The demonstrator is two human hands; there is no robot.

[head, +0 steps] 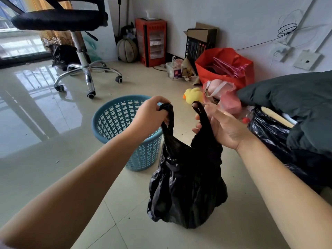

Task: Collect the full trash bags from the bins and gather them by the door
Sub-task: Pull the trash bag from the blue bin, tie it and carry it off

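- The black trash bag (pixel 186 186) stands on the tiled floor just right of the blue basket bin (pixel 125 123), its two handles pulled upward.
- The left hand (pixel 152 115) has its fingers curled tightly around the left handle, above the bin's right rim.
- The right hand (pixel 221 124) is only loosely closed; the right handle loops over its index finger and runs down across the palm.

Glossy crinkled black plastic bag (pixel 186 186), perforated matt blue plastic basket (pixel 115 121), polished floor tiles (pixel 45 123).
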